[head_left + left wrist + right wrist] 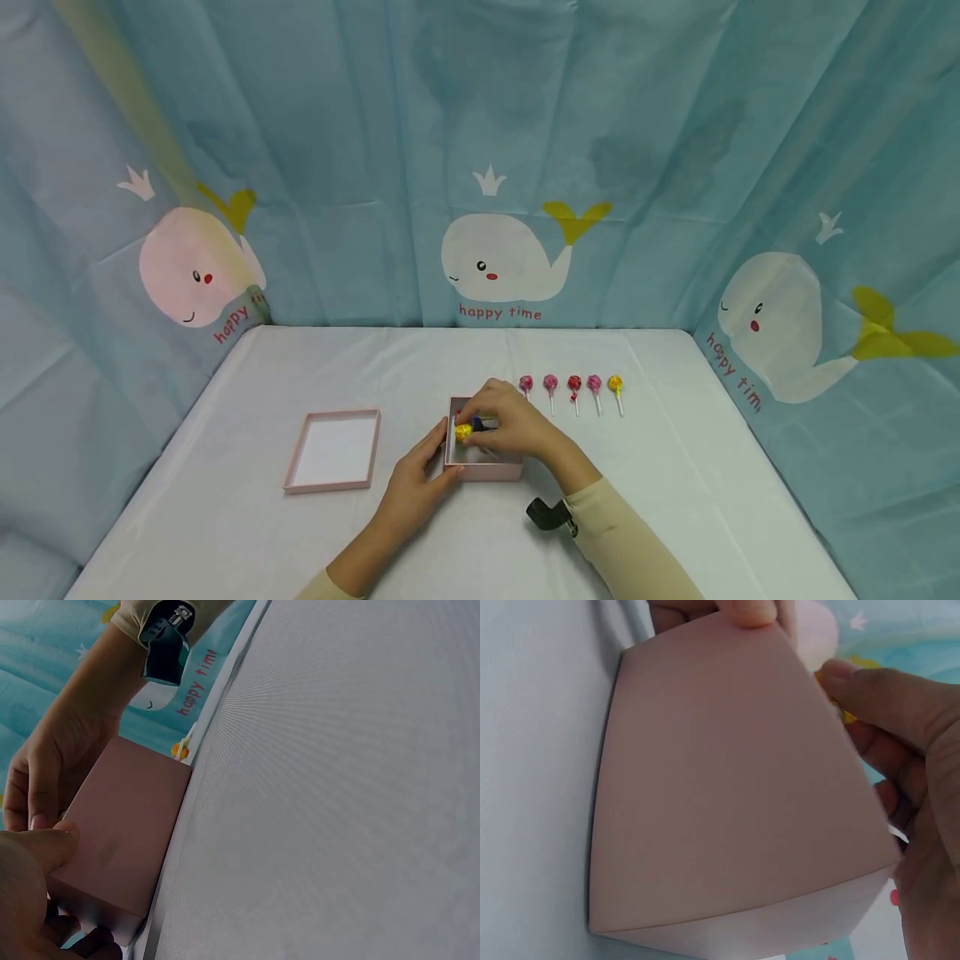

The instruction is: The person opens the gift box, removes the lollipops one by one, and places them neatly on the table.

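A pink box (pixel 489 472) stands open-topped on the white table. My left hand (pixel 417 486) holds it by its left end, thumb at the front edge and fingers along the side. Over the open top, my right hand (pixel 510 423) pinches a yellow-wrapped lollipop (pixel 463 432) between thumb and fingers. Its stick is hidden by the hand. A dark blue item (pixel 478 424) shows inside the box beneath the fingers. In the right wrist view the yellow wrapper (pixel 848 717) peeks out behind the box's upper edge, beside the right thumb (pixel 877 690).
Several lollipops (pixel 574 383) with pink, red and yellow wrappers lie in a row behind the box, to the right. The shallow pink lid (pixel 333 450) lies at the left, inside up. A blue whale-print curtain (pixel 360 167) closes off the table's back and sides.
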Tool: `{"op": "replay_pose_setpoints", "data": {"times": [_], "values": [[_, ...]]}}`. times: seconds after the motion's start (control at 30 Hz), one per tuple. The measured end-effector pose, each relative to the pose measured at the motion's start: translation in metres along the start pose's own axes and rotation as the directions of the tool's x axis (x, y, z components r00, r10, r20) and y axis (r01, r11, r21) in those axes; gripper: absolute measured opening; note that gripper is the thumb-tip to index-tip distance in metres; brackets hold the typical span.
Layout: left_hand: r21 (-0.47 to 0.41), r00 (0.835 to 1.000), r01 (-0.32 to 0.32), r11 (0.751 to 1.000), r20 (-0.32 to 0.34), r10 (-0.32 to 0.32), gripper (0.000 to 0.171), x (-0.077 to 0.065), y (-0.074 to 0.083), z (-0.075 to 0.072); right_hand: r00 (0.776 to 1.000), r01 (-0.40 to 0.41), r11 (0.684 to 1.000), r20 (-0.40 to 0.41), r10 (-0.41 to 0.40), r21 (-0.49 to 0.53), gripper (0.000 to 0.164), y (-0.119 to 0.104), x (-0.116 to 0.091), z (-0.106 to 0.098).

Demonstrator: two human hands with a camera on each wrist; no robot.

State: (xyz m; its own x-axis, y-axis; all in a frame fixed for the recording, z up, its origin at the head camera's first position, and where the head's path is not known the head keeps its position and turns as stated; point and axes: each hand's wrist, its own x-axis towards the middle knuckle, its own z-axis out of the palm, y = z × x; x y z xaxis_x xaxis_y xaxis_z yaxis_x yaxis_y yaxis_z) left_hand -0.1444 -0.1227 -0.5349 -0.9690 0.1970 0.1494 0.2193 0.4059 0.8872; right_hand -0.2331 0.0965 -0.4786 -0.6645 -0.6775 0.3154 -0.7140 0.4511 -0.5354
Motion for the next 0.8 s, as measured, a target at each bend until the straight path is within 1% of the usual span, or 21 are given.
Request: {"op": "replay_pose_setpoints", "data": {"times": [0.13,0.33,0.4,0.5,0.57,0.6,0.7,0.8], "values": [[-0.008,1.0,0.009,1.0,-0.003,-0.009,0.085,0.001,0.0,0.001,0.998,-0.031,0.999,-0.051,0.032,0.021,0.024,-0.002,-0.004,-0.003],[-0.003,0.999,-0.037,0.999,-0.024,0.037,0.085,0.001,-0.002,0.002,0.993,-0.026,0.997,-0.115,0.034,0.073,0.027,-0.007,-0.01,-0.012],[-0.006,0.999,-0.043,0.999,-0.032,0.043,0.084,0.002,-0.002,0.003,0.989,-0.027,0.997,-0.142,0.038,0.079,0.027,-0.009,-0.014,-0.016],[-0.003,0.999,-0.038,0.999,-0.034,0.038,0.083,0.002,-0.002,0.003,0.981,-0.054,0.994,-0.181,0.071,0.093,0.026,-0.013,-0.019,-0.021],[-0.009,0.999,-0.024,1.0,-0.03,0.023,0.083,0.002,-0.002,0.003,0.974,-0.089,0.99,-0.2,0.109,0.105,0.025,-0.015,-0.024,-0.024],[-0.003,0.999,-0.027,1.0,-0.03,0.027,0.083,0.002,-0.001,0.003,0.97,-0.109,0.988,-0.205,0.13,0.111,0.024,-0.016,-0.026,-0.026],[-0.006,1.0,-0.014,1.0,-0.025,0.014,0.082,0.001,-0.001,0.003,0.962,-0.151,0.979,-0.209,0.177,0.134,0.024,-0.017,-0.031,-0.031],[-0.014,1.0,-0.007,1.0,-0.026,0.007,0.082,0.001,0.0,0.004,0.957,-0.179,0.974,-0.206,0.205,0.139,0.024,-0.016,-0.036,-0.036]]}}
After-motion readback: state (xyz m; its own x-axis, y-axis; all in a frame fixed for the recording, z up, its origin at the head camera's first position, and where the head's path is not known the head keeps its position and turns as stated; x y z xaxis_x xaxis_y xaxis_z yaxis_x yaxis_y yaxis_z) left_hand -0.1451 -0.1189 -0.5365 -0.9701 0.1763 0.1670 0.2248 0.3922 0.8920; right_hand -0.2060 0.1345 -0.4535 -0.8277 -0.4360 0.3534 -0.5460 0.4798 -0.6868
